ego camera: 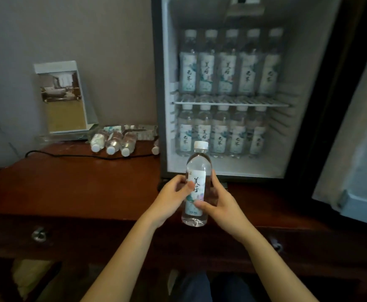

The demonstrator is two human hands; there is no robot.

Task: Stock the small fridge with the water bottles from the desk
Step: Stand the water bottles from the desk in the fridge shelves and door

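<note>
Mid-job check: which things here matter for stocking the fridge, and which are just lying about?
Job: held bottle, gripped by left hand and right hand; loose bottles lying on the desk; open fridge; stocked bottles inside.
Lying about: leaflet stand, black cable, drawer pull.

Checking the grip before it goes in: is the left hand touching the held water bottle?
Touching. In the head view the left hand lays its thumb across the label of the water bottle, no gap.

Brush-written Chinese characters, upper one 美, on the label (197, 178) of the water bottle (199, 162)
</note>
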